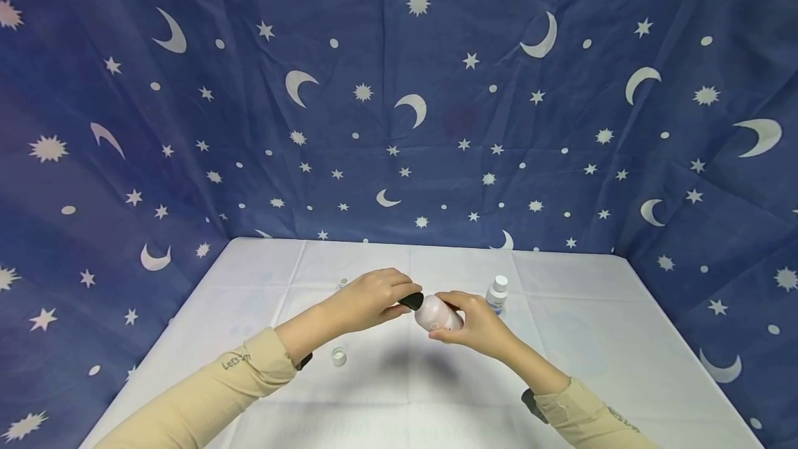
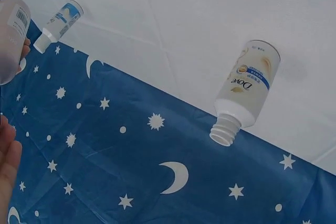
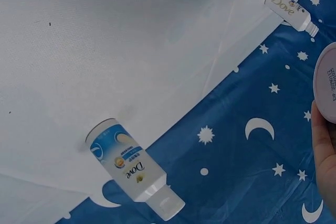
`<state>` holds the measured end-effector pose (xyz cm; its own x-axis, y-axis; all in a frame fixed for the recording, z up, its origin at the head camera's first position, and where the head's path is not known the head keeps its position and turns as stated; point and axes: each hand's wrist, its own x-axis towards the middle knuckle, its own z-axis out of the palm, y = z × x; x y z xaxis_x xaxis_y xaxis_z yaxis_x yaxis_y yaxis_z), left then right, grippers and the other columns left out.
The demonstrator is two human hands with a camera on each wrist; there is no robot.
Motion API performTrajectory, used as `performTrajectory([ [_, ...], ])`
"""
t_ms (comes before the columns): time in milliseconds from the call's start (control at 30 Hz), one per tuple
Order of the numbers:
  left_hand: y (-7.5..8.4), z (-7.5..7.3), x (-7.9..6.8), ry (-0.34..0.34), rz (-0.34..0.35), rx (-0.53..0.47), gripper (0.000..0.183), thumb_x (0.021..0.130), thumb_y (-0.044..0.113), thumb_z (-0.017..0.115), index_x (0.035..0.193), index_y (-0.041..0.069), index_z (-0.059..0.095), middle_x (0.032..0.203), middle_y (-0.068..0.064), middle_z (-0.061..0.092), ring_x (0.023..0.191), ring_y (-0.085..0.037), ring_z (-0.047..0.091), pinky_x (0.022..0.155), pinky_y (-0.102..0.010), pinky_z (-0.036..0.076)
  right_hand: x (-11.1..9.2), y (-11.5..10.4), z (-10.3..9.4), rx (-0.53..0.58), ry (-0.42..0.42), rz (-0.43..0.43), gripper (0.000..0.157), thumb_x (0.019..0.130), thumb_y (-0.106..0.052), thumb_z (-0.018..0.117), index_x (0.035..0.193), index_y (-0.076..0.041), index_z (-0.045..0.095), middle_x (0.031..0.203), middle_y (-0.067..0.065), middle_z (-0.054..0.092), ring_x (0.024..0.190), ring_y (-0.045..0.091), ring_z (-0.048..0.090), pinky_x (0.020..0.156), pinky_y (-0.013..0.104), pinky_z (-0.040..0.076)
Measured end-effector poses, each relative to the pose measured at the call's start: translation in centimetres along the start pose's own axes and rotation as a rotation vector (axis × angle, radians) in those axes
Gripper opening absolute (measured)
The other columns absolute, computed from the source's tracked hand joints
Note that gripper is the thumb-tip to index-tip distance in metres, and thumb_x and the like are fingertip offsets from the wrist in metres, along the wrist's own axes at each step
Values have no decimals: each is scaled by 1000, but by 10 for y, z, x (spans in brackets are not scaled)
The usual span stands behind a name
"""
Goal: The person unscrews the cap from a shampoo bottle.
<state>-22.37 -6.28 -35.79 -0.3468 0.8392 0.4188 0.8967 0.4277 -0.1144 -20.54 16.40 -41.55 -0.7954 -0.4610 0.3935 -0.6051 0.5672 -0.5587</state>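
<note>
Above the middle of the table, my right hand (image 1: 475, 323) grips a pale pink bottle (image 1: 433, 313), tilted with its top toward the left. My left hand (image 1: 374, 300) pinches a black cap (image 1: 412, 301) right at the bottle's top end. Printed characters show on the pink bottle's base (image 3: 326, 82) in the right wrist view. Behind my right hand stands a white Dove bottle (image 1: 497, 294) with its white cap on. An uncapped Dove bottle (image 2: 247, 85), its threaded neck bare, stands behind my left hand, mostly hidden in the head view.
A small, clear-looking round cap (image 1: 339, 356) lies on the white-covered table (image 1: 586, 338), just in front of my left forearm. Dark blue cloth (image 1: 399, 89) printed with moons and stars hangs along the table's back and both sides.
</note>
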Motion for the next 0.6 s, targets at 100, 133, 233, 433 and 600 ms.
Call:
performTrajectory([
  [100,0,-2,-1,-22,-28,-19,27,78,21,66,103,11,61,94,5,63,88,-8,57,79,-19,47,0,-1,0,-3,-2,-2,50,64,-34,76,105,-9,61,99,1,64,83,10,59,70,22,50],
  [133,0,-2,-1,-31,-36,-25,27,79,22,65,104,11,61,94,5,63,87,-8,56,78,-18,47,0,-1,0,-5,-3,0,51,64,-34,76,105,-9,61,99,1,65,83,10,59,70,22,50],
  [233,-1,-4,-2,-50,-63,-41,27,79,24,64,104,12,61,93,6,62,85,-7,55,76,-18,47,0,0,0,-14,-7,4,52,64,-36,76,106,-9,61,100,1,64,83,9,59,69,22,50],
  [433,-1,-5,-4,-45,-93,-50,27,79,26,65,103,14,62,91,8,62,83,-6,54,73,-16,47,-1,1,2,-16,-14,1,52,65,-37,75,106,-9,61,100,1,65,83,9,60,69,22,51],
  [600,-1,-6,-5,-55,-124,-63,28,79,27,64,103,15,62,92,9,62,83,-5,53,73,-17,47,-1,0,1,-19,-17,-2,52,65,-35,76,106,-8,61,100,2,64,84,10,60,69,22,51],
])
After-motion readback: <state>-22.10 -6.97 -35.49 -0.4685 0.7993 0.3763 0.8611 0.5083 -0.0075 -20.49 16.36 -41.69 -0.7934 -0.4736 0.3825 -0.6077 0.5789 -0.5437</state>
